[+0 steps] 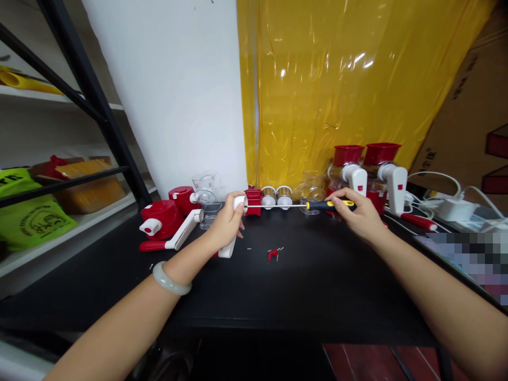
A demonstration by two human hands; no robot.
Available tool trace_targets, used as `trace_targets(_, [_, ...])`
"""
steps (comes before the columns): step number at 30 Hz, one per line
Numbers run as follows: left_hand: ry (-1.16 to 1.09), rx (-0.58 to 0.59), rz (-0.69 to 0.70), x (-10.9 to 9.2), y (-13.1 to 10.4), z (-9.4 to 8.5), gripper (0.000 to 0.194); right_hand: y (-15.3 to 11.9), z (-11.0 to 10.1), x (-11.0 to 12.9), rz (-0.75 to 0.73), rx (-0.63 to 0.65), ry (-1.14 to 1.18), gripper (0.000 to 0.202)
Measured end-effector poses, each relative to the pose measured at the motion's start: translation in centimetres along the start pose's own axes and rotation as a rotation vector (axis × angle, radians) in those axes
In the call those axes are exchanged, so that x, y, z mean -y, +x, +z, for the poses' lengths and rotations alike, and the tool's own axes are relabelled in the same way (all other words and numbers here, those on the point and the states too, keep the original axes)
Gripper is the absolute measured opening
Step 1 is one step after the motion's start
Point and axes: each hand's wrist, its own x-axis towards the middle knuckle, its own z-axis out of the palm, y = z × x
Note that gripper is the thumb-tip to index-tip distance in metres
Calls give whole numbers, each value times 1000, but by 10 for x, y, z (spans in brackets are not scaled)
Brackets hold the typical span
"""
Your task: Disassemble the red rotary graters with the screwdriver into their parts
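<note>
My left hand (226,225) is closed around a white crank handle (227,250), its round end facing right. In my right hand (363,214) is a yellow-and-black screwdriver (317,206), gripped by its handle. The long shaft lies level, with its tip at the opening of the crank's round end; whether a screw sits inside is hidden. Below, on the black table (313,286), a small red plastic piece (272,255) lies beside several small screws (280,248). Another screw (249,248) rests a little to their left.
Behind my left hand stand red grinder bases (161,218) and clear plastic hoppers (207,193). Two metal drums (284,197) sit at the back beside a red part (254,200). Assembled grinders (392,180), white cables (448,177) and a pixelated flat item (468,262) are on the right.
</note>
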Motion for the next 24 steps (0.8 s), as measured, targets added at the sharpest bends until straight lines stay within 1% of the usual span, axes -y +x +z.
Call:
trace_targets(4, [11,31,-78,3,2,3,35,2,0,-6,-27,37,-14,26])
trace_targets(7, [6,57,-125,5,3,4,35,3,1,-13,-18,62,38,27])
trace_targets(10, [-14,73,-145,5,2,5,35,4,3,-20,50,42,188,26])
trace_targets(12, [-25,83,-157,3,1,7,34,5,4,-24,111,31,345,27])
trace_targets(14, [-43,86,-181,1,0,10,33,6,7,-26,164,47,499,31])
trace_targets(17, [-47,73,-214,0,-1,14,31,7,9,-26,216,66,595,33])
trace_targets(20, [18,73,-225,2,-2,16,30,8,7,-26,255,68,528,31])
trace_targets(24, [82,110,-225,4,-4,18,30,9,-1,-25,298,158,219,47])
